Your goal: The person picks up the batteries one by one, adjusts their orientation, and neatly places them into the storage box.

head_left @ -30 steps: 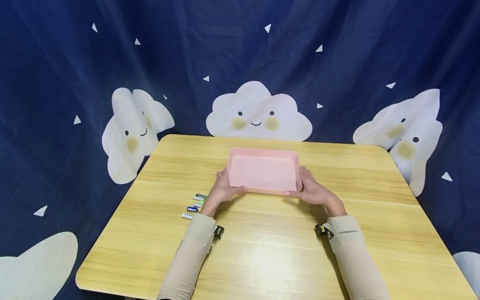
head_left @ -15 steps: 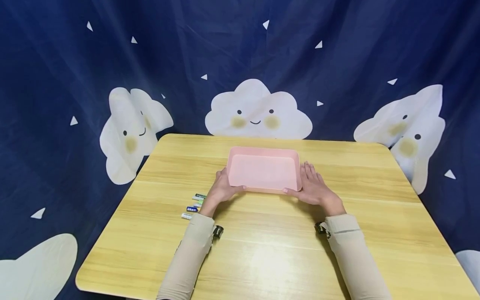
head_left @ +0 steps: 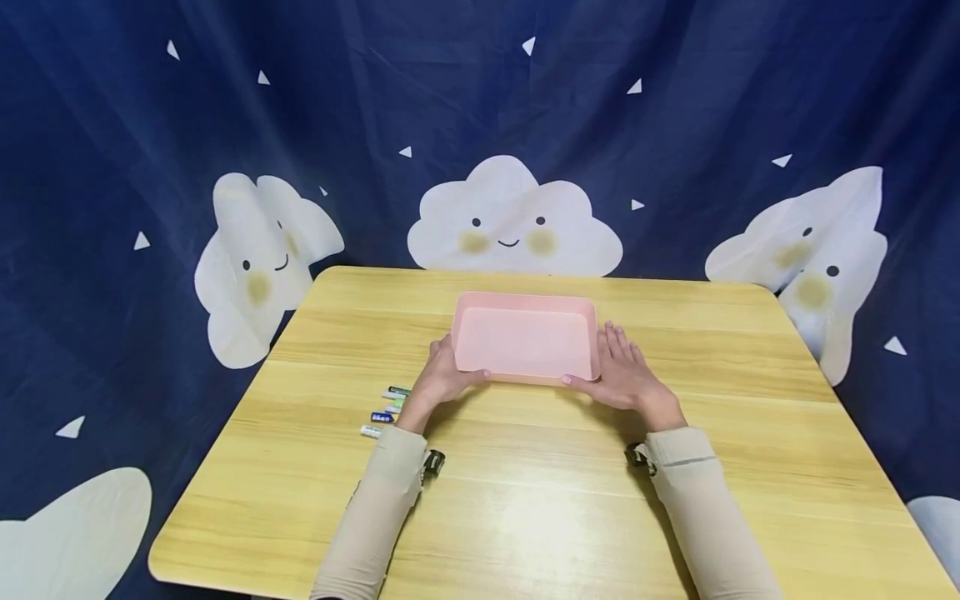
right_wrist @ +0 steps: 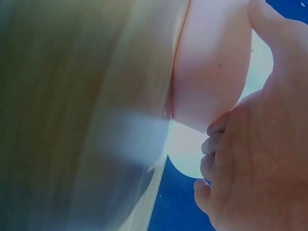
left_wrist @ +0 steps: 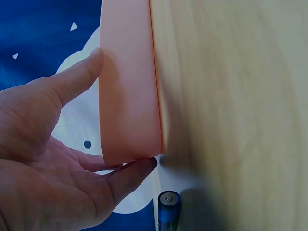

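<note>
A shallow pink rectangular tray [head_left: 525,343] sits on the wooden table, its open top facing up and nothing visible inside. At its left near corner my left hand [head_left: 441,382] grips it, thumb on the near wall and fingers against the left side. The left wrist view shows that hand [left_wrist: 62,130] with fingertips touching the tray's end wall [left_wrist: 130,106]. My right hand [head_left: 628,379] is at the right near corner, its fingers extended forward alongside the tray. Its thumb touches the near wall, which the right wrist view also shows on the tray [right_wrist: 211,62].
Several batteries, among them a blue one [head_left: 382,417] and a white one [head_left: 371,432], lie on the table [head_left: 300,500] left of my left wrist, partly hidden by the arm. A dark blue curtain [head_left: 360,92] with cloud faces hangs behind the table.
The right hand's fingers have straightened from lying bent against the tray's right side. The left hand keeps its grip, and the tray stays in place on the table.
</note>
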A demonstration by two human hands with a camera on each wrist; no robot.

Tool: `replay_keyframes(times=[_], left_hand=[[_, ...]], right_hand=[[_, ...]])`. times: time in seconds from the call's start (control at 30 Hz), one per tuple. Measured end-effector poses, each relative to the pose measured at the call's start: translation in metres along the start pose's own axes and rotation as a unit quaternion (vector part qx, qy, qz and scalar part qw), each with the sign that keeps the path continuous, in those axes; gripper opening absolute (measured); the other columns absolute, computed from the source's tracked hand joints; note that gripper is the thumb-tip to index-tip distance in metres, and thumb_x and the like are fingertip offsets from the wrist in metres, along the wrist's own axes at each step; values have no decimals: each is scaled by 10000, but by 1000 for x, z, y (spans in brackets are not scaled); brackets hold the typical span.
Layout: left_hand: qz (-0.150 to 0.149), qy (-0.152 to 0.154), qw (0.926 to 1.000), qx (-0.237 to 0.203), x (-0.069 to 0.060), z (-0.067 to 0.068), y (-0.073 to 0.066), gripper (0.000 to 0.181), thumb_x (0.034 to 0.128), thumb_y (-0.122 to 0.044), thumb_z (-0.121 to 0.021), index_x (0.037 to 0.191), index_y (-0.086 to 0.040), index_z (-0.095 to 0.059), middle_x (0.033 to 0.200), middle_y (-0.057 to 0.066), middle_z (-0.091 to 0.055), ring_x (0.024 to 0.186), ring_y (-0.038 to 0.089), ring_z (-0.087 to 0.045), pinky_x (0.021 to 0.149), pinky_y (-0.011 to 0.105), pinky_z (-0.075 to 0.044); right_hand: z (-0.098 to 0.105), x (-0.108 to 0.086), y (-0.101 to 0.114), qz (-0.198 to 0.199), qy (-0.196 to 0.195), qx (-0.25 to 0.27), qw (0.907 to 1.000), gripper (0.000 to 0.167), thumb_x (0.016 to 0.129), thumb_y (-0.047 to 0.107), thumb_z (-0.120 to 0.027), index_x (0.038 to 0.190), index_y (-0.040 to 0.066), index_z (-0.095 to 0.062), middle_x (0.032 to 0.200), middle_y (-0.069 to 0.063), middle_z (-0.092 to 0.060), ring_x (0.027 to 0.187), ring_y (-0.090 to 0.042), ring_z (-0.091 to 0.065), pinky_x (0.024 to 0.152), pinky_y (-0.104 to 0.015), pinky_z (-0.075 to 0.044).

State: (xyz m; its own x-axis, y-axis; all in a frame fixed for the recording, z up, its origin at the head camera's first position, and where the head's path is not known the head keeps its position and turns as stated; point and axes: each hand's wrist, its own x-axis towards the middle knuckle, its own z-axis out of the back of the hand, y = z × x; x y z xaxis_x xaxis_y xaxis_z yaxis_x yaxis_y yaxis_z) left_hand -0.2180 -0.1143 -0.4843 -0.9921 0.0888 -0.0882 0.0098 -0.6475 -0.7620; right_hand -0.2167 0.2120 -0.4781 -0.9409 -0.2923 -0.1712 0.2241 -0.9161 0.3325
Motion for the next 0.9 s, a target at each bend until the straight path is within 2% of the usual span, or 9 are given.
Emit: replay_keyframes(times=[0.17, 0.43, 0.7, 0.9], left_hand=[[-50, 44, 10000, -2, -1, 2, 0, 894, 801, -237, -883, 1546, -98, -408, 1406, 190, -505, 1299, 354, -470, 1144, 593, -404], [-216, 57, 9997, -28, -3, 3, 0, 864, 805, -207, -880, 1535, -134, -422, 1421, 182, -529, 1310, 349, -437, 1129, 599, -409], [20, 126, 9997, 200, -9, 3, -4, 873, 824, -280, -872, 1528, -64, -402, 1384, 194, -500, 1262, 338, -499, 1125, 569, -436], [-85, 89, 9997, 219, -10, 4, -5, 904, 808, -295, -878, 1544, -103, -389, 1393, 190, -515, 1267, 336, -482, 1095, 586, -453]], right_hand=[[-1, -2, 3, 5, 30, -76, 10000, 1217, 929, 788, -447, 1604, -112, 18, 1705, -287, 91, 1598, -463, 67, 1273, -641, -45], [-1, -6, 6, -31, -18, -91, 10000, 1230, 915, 795, -462, 1606, -111, 3, 1709, -283, 80, 1598, -470, 57, 1275, -639, -40], [-1, -7, 4, -50, 26, -113, 9999, 1229, 914, 789, -467, 1607, -105, 13, 1708, -282, 93, 1598, -468, 63, 1276, -637, -32], [-2, -7, 3, -54, 43, -119, 9999, 1235, 911, 801, -457, 1610, -95, 27, 1709, -274, 102, 1601, -457, 73, 1275, -639, -23]])
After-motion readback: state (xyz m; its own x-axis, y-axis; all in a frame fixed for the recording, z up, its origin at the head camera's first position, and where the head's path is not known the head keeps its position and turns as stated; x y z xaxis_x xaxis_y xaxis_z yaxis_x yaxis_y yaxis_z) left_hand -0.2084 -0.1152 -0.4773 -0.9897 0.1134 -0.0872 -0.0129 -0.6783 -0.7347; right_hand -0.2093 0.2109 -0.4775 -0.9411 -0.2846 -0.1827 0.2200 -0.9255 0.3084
